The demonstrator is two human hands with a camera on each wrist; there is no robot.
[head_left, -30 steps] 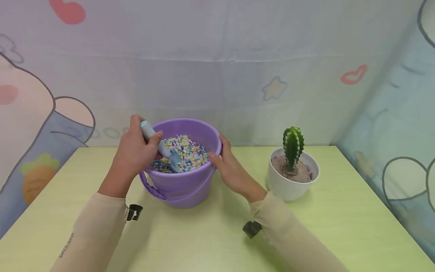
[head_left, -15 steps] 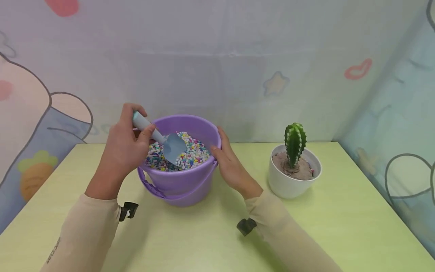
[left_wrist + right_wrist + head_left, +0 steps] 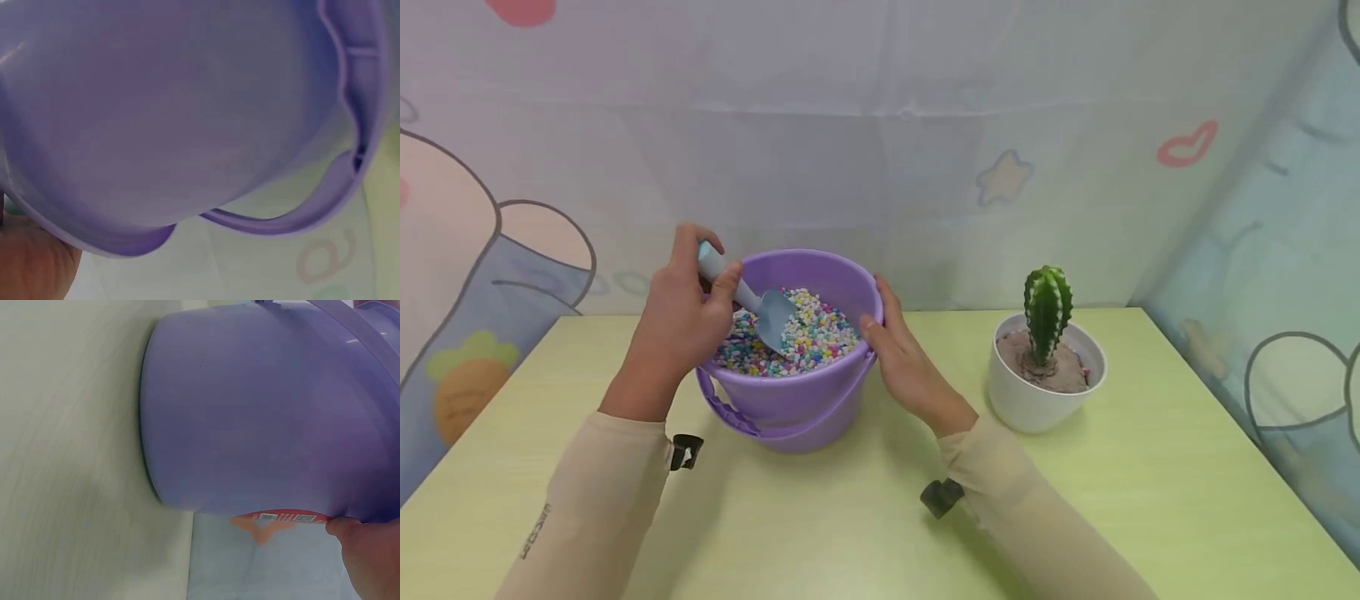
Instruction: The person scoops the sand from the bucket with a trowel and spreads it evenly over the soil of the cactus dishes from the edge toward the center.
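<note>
A light blue toy shovel (image 3: 775,318) slants into the purple bucket (image 3: 805,396), its blade low against small multicoloured beads (image 3: 820,333). My left hand (image 3: 685,321) grips its handle over the bucket's left rim. On the opposite side, my right hand (image 3: 906,362) holds the rim, thumb at the front edge and fingers round the outside. The left wrist view shows the bucket wall (image 3: 169,125) up close, with part of my left hand (image 3: 34,259) at the lower left corner. In the right wrist view my right hand (image 3: 369,553) touches the bucket near a red label (image 3: 287,516).
A white pot (image 3: 1037,408) holding a green cactus (image 3: 1048,315) in brown filling stands to the right of my right hand. The bucket's purple handle (image 3: 805,435) hangs down its front. Behind the light green table (image 3: 820,533) hangs a printed cloth (image 3: 850,167).
My left hand has shifted up and left, lifting the shovel blade and turning its face into view, then lowered it slightly. The right hand keeps its hold on the bucket rim.
</note>
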